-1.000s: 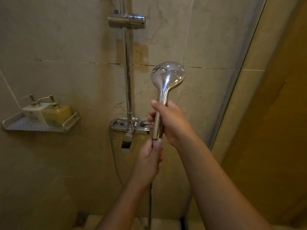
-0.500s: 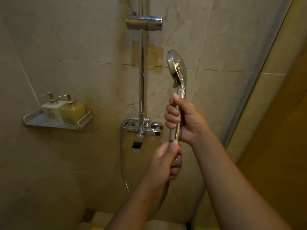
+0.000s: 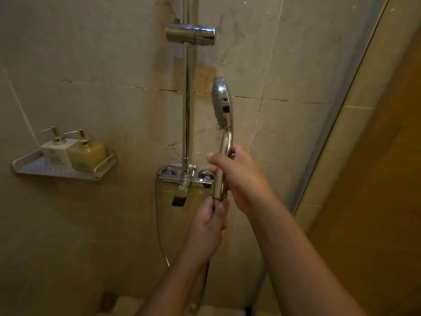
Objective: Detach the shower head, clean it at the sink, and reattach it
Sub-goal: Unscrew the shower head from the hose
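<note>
The right hand (image 3: 241,179) is wrapped around the handle of the shower head (image 3: 223,110) – its round head stands upright at 12 o'clock from this hand, nozzles facing 9 o'clock. At 6 o'clock of the handle, the left hand (image 3: 210,226) pinches the hose (image 3: 159,224) joint.
</note>
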Action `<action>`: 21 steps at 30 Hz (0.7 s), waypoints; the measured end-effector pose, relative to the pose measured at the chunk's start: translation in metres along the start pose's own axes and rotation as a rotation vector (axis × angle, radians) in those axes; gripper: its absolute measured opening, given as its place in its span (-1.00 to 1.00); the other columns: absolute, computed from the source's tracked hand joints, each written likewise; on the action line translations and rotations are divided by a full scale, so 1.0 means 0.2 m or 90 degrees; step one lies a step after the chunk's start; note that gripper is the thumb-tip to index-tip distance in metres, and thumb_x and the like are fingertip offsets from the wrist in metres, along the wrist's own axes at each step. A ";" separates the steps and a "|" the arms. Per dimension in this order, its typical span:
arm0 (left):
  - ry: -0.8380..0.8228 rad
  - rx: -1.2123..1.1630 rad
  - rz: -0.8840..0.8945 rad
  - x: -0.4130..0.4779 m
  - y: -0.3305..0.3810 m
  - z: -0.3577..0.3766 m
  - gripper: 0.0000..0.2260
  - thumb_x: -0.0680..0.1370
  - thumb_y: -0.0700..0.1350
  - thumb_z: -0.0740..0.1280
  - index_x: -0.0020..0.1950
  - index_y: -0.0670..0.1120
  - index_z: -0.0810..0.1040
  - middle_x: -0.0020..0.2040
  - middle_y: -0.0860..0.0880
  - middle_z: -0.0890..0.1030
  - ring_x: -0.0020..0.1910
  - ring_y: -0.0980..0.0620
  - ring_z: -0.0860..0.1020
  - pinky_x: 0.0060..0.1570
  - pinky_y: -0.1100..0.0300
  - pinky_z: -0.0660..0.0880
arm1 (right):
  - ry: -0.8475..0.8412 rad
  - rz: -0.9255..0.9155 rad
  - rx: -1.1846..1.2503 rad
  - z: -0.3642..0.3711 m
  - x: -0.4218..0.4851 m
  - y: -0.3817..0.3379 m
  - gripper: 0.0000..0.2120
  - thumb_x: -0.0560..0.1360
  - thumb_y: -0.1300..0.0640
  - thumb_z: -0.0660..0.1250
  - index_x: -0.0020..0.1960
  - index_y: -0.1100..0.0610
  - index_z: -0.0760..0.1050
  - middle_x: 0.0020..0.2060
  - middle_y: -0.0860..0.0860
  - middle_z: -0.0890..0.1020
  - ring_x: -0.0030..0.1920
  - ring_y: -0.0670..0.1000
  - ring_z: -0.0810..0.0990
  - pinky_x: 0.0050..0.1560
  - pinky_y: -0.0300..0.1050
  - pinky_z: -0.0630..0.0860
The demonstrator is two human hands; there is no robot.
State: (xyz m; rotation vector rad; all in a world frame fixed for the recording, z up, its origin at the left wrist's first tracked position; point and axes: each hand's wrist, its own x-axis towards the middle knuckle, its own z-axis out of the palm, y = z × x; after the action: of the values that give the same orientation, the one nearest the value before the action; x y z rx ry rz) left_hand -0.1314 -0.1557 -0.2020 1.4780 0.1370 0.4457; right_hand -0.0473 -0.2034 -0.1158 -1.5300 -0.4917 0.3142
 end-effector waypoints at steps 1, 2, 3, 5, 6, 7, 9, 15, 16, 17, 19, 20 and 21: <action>-0.005 0.002 -0.002 -0.01 0.00 0.00 -0.77 0.60 0.02 0.21 -0.20 -0.04 0.32 -0.42 0.04 0.36 -0.53 0.18 0.28 -0.55 0.34 0.23 | 0.016 -0.002 -0.025 0.01 -0.01 0.00 -0.52 0.32 -0.11 0.46 0.12 0.08 0.42 -0.03 0.04 0.56 -0.01 0.03 0.59 -0.03 0.02 0.55; -0.011 0.006 -0.002 -0.01 0.01 0.01 -0.76 0.59 0.04 0.21 -0.20 -0.05 0.32 -0.41 0.04 0.36 -0.51 0.17 0.29 -0.54 0.33 0.24 | 0.029 -0.005 -0.029 0.01 -0.01 -0.01 -0.55 0.34 -0.09 0.46 0.11 0.06 0.41 -0.03 0.05 0.55 -0.03 0.04 0.57 -0.01 0.04 0.57; -0.018 0.007 0.000 -0.01 0.02 0.01 -0.76 0.57 0.07 0.22 -0.19 -0.05 0.32 -0.40 0.04 0.37 -0.51 0.17 0.29 -0.53 0.32 0.24 | 0.032 -0.008 -0.013 0.01 -0.01 -0.01 -0.57 0.34 -0.08 0.47 0.11 0.04 0.42 -0.05 0.06 0.55 -0.07 0.03 0.56 -0.03 0.05 0.59; -0.029 0.004 0.006 -0.02 0.04 0.01 -0.74 0.53 0.12 0.20 -0.14 -0.07 0.35 -0.40 0.05 0.38 -0.50 0.17 0.29 -0.53 0.32 0.24 | 0.019 -0.009 0.036 0.00 0.00 -0.04 -0.58 0.35 -0.04 0.49 0.12 0.02 0.44 -0.10 0.04 0.57 -0.15 0.00 0.56 -0.14 0.01 0.58; -0.034 0.002 0.006 -0.02 0.04 0.01 -0.73 0.53 0.14 0.20 -0.13 -0.07 0.36 -0.39 0.06 0.38 -0.50 0.17 0.30 -0.53 0.31 0.24 | 0.005 -0.007 0.060 0.00 0.00 -0.05 -0.62 0.39 0.01 0.50 0.13 0.04 0.46 -0.15 0.03 0.57 -0.20 -0.01 0.55 -0.20 -0.03 0.56; -0.039 -0.003 0.004 -0.02 0.05 0.00 -0.72 0.53 0.16 0.20 -0.12 -0.06 0.38 -0.39 0.07 0.39 -0.49 0.18 0.30 -0.52 0.31 0.24 | -0.016 -0.005 0.093 -0.01 0.00 -0.07 -0.69 0.42 0.07 0.49 0.10 0.07 0.48 -0.21 0.01 0.56 -0.26 -0.03 0.53 -0.27 -0.06 0.54; -0.053 -0.025 -0.006 -0.03 0.06 0.00 -0.71 0.56 0.18 0.21 -0.13 -0.04 0.38 -0.40 0.09 0.40 -0.49 0.17 0.31 -0.52 0.31 0.24 | -0.076 -0.004 0.183 -0.03 0.01 -0.10 -0.81 0.48 0.17 0.45 0.03 0.12 0.49 -0.34 -0.01 0.51 -0.40 -0.06 0.46 -0.39 -0.11 0.46; -0.142 -0.139 -0.031 -0.04 0.08 0.02 -0.73 0.55 0.13 0.18 -0.10 -0.08 0.35 -0.46 0.09 0.32 -0.56 0.19 0.22 -0.59 0.37 0.16 | -0.238 0.027 0.391 -0.08 0.01 -0.12 -0.89 0.51 0.12 0.36 -0.02 0.15 0.50 -0.48 -0.07 0.38 -0.56 -0.15 0.35 -0.55 -0.26 0.34; -0.151 -0.144 -0.031 -0.04 0.08 0.01 -0.73 0.54 0.12 0.17 -0.11 -0.08 0.35 -0.46 0.10 0.31 -0.57 0.19 0.22 -0.60 0.37 0.17 | -0.258 0.027 0.415 -0.09 0.01 -0.11 -0.87 0.51 0.08 0.34 -0.03 0.15 0.52 -0.48 -0.07 0.39 -0.56 -0.15 0.36 -0.54 -0.26 0.35; -0.157 -0.147 -0.031 -0.05 0.08 0.01 -0.74 0.54 0.12 0.17 -0.11 -0.08 0.35 -0.46 0.10 0.31 -0.57 0.19 0.21 -0.61 0.38 0.17 | -0.271 0.024 0.428 -0.10 0.01 -0.11 -0.84 0.51 0.06 0.34 -0.02 0.15 0.53 -0.46 -0.07 0.40 -0.55 -0.15 0.38 -0.53 -0.26 0.37; -0.150 -0.132 -0.024 -0.05 0.08 0.01 -0.74 0.54 0.13 0.18 -0.11 -0.07 0.36 -0.46 0.10 0.32 -0.56 0.19 0.22 -0.60 0.36 0.18 | -0.249 0.017 0.407 -0.10 0.00 -0.11 -0.80 0.52 0.06 0.34 0.05 0.17 0.53 -0.40 -0.03 0.47 -0.48 -0.11 0.45 -0.46 -0.23 0.45; -0.135 -0.112 -0.018 -0.04 0.08 0.01 -0.73 0.55 0.14 0.18 -0.11 -0.06 0.37 -0.45 0.11 0.33 -0.56 0.19 0.23 -0.60 0.35 0.19 | -0.216 0.016 0.378 -0.09 -0.01 -0.11 -0.77 0.53 0.08 0.35 0.11 0.19 0.51 -0.34 0.01 0.51 -0.42 -0.07 0.51 -0.41 -0.19 0.50; -0.114 -0.088 -0.011 -0.04 0.08 0.01 -0.72 0.56 0.16 0.19 -0.11 -0.05 0.38 -0.45 0.11 0.35 -0.55 0.19 0.25 -0.58 0.34 0.19 | -0.173 0.017 0.344 -0.08 -0.01 -0.11 -0.73 0.53 0.10 0.37 0.16 0.22 0.50 -0.28 0.05 0.56 -0.34 -0.02 0.58 -0.35 -0.13 0.57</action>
State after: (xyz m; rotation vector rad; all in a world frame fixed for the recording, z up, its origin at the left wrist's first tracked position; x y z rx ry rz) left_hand -0.1416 -0.1601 -0.1871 1.3721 -0.0232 0.3015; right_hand -0.0442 -0.2197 -0.0932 -0.9719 -0.5451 0.6261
